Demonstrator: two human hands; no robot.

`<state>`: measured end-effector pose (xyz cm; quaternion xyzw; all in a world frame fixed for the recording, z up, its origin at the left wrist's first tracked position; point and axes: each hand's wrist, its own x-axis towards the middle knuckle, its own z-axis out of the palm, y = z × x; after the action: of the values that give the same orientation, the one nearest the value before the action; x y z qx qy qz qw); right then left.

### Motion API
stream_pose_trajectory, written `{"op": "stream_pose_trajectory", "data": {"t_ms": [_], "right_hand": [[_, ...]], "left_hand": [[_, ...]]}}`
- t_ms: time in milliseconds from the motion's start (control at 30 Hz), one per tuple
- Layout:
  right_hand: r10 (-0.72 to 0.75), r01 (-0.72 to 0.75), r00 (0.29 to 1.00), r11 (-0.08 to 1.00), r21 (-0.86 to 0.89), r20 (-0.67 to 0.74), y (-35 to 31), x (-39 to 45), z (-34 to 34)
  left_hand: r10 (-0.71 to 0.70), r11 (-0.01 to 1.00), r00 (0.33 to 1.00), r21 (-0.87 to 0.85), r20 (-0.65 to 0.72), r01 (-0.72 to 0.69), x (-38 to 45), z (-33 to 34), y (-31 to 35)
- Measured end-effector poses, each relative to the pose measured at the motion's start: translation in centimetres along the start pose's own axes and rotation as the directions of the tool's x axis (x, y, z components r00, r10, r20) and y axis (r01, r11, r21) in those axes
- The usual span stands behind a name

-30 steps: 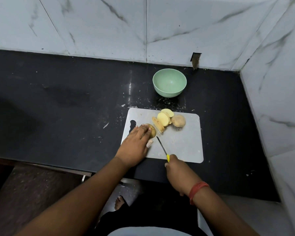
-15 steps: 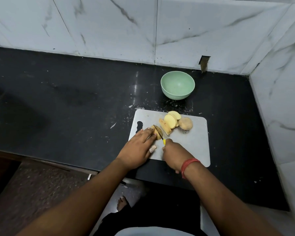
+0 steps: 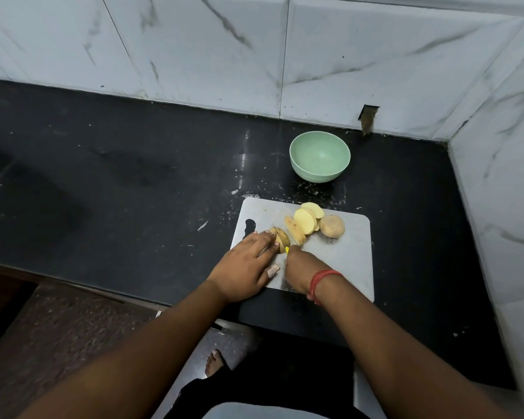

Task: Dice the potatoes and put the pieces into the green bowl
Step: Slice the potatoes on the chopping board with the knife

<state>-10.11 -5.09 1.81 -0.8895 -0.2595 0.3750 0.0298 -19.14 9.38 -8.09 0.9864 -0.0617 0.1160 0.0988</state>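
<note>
On a white cutting board (image 3: 348, 255) lies a potato piece (image 3: 280, 235) under the fingertips of my left hand (image 3: 245, 264), which presses it down. My right hand (image 3: 301, 270) grips a yellow-handled knife (image 3: 285, 241); its thin blade cuts into that piece. Further back on the board lie several pale potato slices (image 3: 304, 220) and a brown potato end (image 3: 332, 226). The green bowl (image 3: 319, 156) stands empty on the black counter behind the board.
The black counter (image 3: 118, 192) stretches wide to the left. White marbled tile walls close the back and right side. The counter's front edge runs just under my wrists; a bare foot shows on the floor below.
My right hand has moved forward and left from the board's front edge, bringing the knife blade onto the potato piece. The left hand has stayed on the piece.
</note>
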Motion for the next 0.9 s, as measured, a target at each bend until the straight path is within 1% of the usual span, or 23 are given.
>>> {"op": "stream_pose_trajectory", "data": {"t_ms": [100, 233, 300, 633, 733, 900], "right_hand": [[0.019, -0.018, 0.999, 0.999, -0.027, 0.028, 0.0, -0.1, 0.2], [-0.006, 0.005, 1.0, 0.998, 0.061, 0.015, 1.0, -0.1, 1.1], [-0.028, 0.027, 1.0, 0.997, 0.075, 0.007, 1.7, -0.5, 1.8], [-0.061, 0.058, 0.998, 0.991, 0.125, 0.024, 5.1, -3.5, 4.8], [-0.071, 0.073, 0.997, 0.991, 0.112, -0.026, 6.0, -4.6, 5.3], [-0.084, 0.112, 0.984, 0.979, 0.173, -0.158, 5.0, -5.3, 4.6]], "left_hand": [[0.0, 0.999, 1.0, 0.054, -0.027, 0.002, 0.0, 0.3, 0.3], [0.035, 0.99, 0.998, 0.14, -0.043, -0.028, -0.1, 0.5, 0.6], [0.038, 0.984, 0.998, 0.178, -0.042, -0.03, -0.2, 0.6, 0.6], [-0.001, 0.988, 1.0, 0.151, -0.028, 0.005, -0.2, 0.9, 0.6], [0.0, 0.992, 0.999, 0.13, -0.035, 0.004, -0.4, 1.0, 0.7], [-0.018, 0.998, 0.999, 0.058, -0.041, 0.021, -0.5, 1.0, 0.7]]}}
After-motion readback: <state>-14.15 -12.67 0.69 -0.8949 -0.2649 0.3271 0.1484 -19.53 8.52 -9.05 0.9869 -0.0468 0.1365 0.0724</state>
